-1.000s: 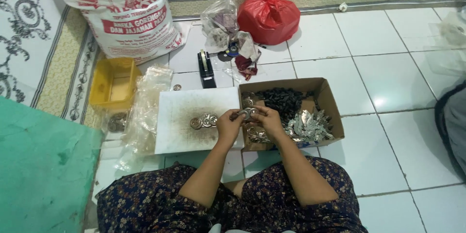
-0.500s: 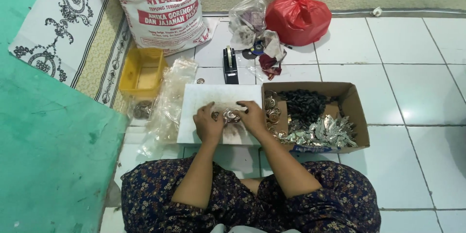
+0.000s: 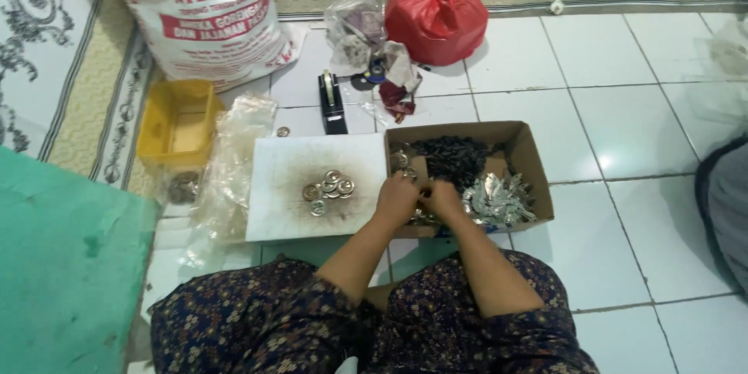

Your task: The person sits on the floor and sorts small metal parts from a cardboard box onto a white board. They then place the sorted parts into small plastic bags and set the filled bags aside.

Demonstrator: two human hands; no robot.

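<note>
I sit on a tiled floor with a white board (image 3: 288,202) in front of me. A small heap of round metal pieces (image 3: 329,188) lies on the board. To its right stands an open cardboard box (image 3: 530,164) holding black parts (image 3: 456,157) and shiny silver parts (image 3: 499,199). My left hand (image 3: 397,199) and my right hand (image 3: 442,201) are together over the box's near left corner, fingers curled among small metal pieces. What they grip is too small to make out.
A yellow plastic tub (image 3: 179,121) and crumpled clear plastic (image 3: 234,164) sit left of the board. A tape dispenser (image 3: 333,101), a clear bag (image 3: 362,31), a red bag (image 3: 436,15) and a big white sack (image 3: 210,15) stand behind. A green mat (image 3: 62,265) lies at left.
Both hands moved right from the white board into the cardboard box, leaving the round metal pieces on the board. The camera view shifted.
</note>
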